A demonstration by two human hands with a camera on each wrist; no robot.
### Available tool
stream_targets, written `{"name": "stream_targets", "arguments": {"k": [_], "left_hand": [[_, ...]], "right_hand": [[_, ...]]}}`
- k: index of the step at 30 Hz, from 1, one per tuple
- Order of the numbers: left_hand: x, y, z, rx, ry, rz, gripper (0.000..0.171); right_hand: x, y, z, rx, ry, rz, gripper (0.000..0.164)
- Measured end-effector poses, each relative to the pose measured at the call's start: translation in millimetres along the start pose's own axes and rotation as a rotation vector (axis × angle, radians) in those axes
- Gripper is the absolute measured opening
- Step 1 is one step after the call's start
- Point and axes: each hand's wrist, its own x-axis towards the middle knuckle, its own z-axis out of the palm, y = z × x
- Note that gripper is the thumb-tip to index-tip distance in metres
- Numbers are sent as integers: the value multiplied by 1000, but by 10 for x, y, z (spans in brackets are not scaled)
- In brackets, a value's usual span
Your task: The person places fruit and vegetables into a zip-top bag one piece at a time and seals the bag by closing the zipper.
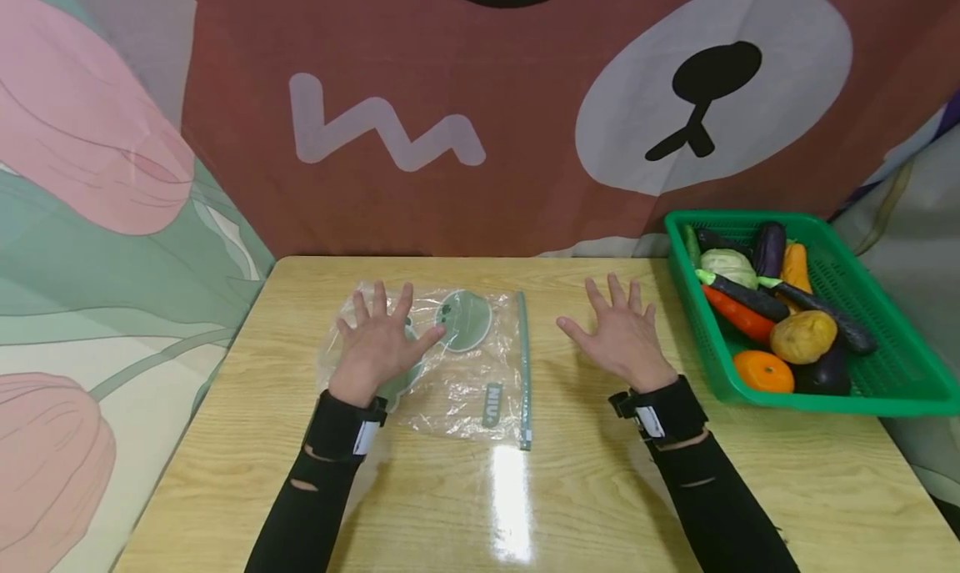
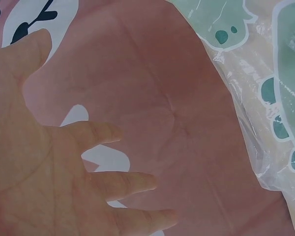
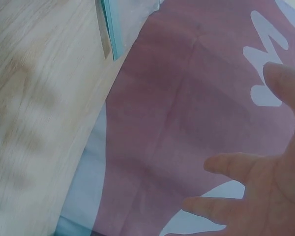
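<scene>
A clear plastic zip bag [image 1: 457,398] with green printed figures lies flat on the wooden table, its green zip strip [image 1: 524,364] along the right side. My left hand [image 1: 381,346] is spread above the bag's left part, fingers straight, holding nothing. In the left wrist view the same hand [image 2: 54,162] shows its palm and spread fingers, with the bag [image 2: 255,73] at the right. My right hand [image 1: 624,339] hovers over the table between the bag and the basket, fingers spread and holding nothing. The right wrist view shows that hand [image 3: 270,182] at the right edge.
A green plastic basket [image 1: 911,364] stands at the table's right, holding vegetables: eggplants [image 1: 768,248], a red pepper [image 1: 738,314], a potato-like yellow one [image 1: 804,337], a pale green cabbage [image 1: 729,266] and an orange round one [image 1: 763,371]. A printed cloth [image 1: 525,198] hangs behind the table [image 1: 450,506].
</scene>
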Motion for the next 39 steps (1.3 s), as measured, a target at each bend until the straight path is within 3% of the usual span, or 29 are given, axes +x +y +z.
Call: {"name": "stream_targets", "arguments": {"k": [6, 13, 17, 24, 27, 31, 39], "left_hand": [[14, 31, 54, 13, -5, 42, 87], [45, 87, 223, -27, -16, 175, 69], [62, 139, 337, -83, -1, 240, 61], [124, 225, 586, -119, -1, 302, 83], [140, 268, 695, -69, -24, 321, 89], [133, 339, 808, -32, -85, 340, 85], [117, 484, 988, -114, -170, 349, 74]], "right_hand": [[-13, -21, 67, 49, -60, -17, 83], [13, -87, 241, 160, -215, -19, 65], [31, -122, 342, 201, -312, 6, 63], [32, -193, 512, 241, -363, -10, 60], [29, -230, 570, 275, -410, 13, 56], [40, -280, 644, 303, -448, 16, 48], [37, -331, 695, 420, -450, 65, 28]]}}
